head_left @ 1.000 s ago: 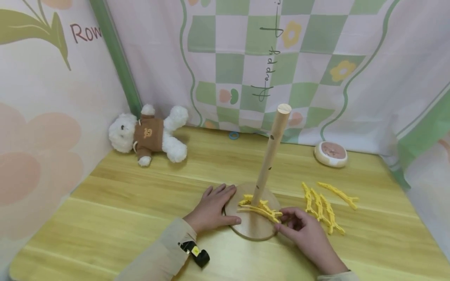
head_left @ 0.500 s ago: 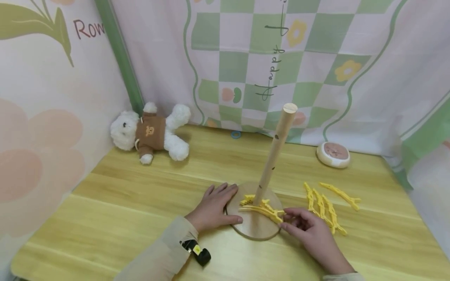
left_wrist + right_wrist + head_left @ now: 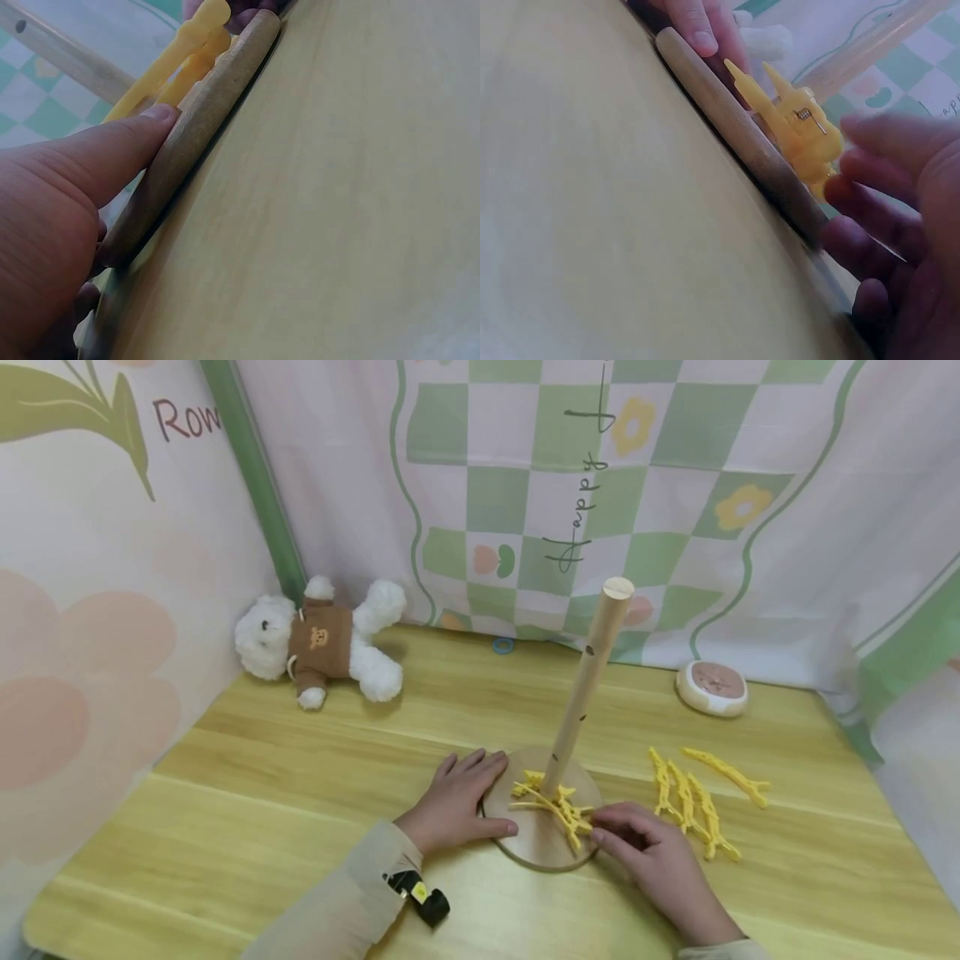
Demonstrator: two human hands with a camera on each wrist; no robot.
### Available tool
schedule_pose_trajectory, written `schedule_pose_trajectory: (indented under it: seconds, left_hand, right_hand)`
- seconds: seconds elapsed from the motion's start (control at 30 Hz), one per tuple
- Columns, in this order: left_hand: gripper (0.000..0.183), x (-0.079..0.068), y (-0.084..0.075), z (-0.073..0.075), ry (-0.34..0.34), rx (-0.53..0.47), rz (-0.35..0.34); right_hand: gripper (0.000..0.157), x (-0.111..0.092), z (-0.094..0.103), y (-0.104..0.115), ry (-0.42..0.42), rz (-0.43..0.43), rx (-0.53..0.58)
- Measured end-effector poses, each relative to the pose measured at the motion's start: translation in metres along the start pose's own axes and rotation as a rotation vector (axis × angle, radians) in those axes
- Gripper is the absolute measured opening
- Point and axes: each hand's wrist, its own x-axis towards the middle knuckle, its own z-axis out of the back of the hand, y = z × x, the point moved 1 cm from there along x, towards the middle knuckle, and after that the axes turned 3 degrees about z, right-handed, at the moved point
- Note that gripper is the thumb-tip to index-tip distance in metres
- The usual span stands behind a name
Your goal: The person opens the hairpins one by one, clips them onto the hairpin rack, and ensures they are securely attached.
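Note:
A round wooden base (image 3: 536, 852) carries an upright wooden post (image 3: 588, 672) with small dark holes along it. My left hand (image 3: 453, 806) lies spread on the left side of the base, the thumb near its front; in the left wrist view the thumb (image 3: 124, 146) presses the rim. Several yellow branch-shaped pieces lie around the post's foot. One is a clip (image 3: 573, 835) whose small metal spring (image 3: 804, 115) shows in the right wrist view. At the clip's right end, the thumb and fingers of my right hand (image 3: 656, 860) pinch it lightly.
Several more yellow branch-shaped pieces (image 3: 686, 802) lie on the table right of the base. A white plush toy (image 3: 318, 643) in a brown shirt lies at the back left. A small blue ring (image 3: 502, 646) and a rounded white-and-pink object (image 3: 712, 687) sit near the curtain.
The right hand has shifted slightly left. The yellow parts beneath it, which lay nearly side by side, now spread into a crossed shape. The left hand stays in place on the base.

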Motion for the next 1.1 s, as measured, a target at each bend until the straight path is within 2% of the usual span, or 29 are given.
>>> schedule_pose_trajectory:
  seconds: [0.17, 0.37, 0.5, 0.73, 0.93, 1.1]
  left_hand:
    - [0.097, 0.0, 0.0, 0.0, -0.001, -0.009, -0.001]
    - [0.097, 0.0, 0.0, 0.001, 0.009, -0.011, 0.012]
    - [0.097, -0.001, 0.001, 0.001, 0.001, -0.015, 0.006]
    - [0.096, -0.003, 0.002, 0.002, -0.008, -0.024, -0.001]
    - [0.096, -0.001, 0.002, 0.001, -0.013, -0.014, -0.007]
    - [0.097, 0.0, 0.001, 0.001, -0.01, -0.023, -0.006]
  right_hand:
    - [0.035, -0.001, 0.0, 0.004, 0.038, -0.115, 0.026]
    - [0.043, 0.0, -0.007, 0.01, 0.068, -0.178, -0.017]
    - [0.042, 0.0, -0.01, 0.012, 0.06, -0.194, -0.049]
    - [0.041, 0.001, -0.008, 0.011, 0.038, -0.225, -0.002]
    - [0.037, 0.001, -0.005, 0.005, -0.025, -0.185, 0.014]
    - [0.038, 0.001, 0.0, 0.005, -0.007, -0.168, 0.018]
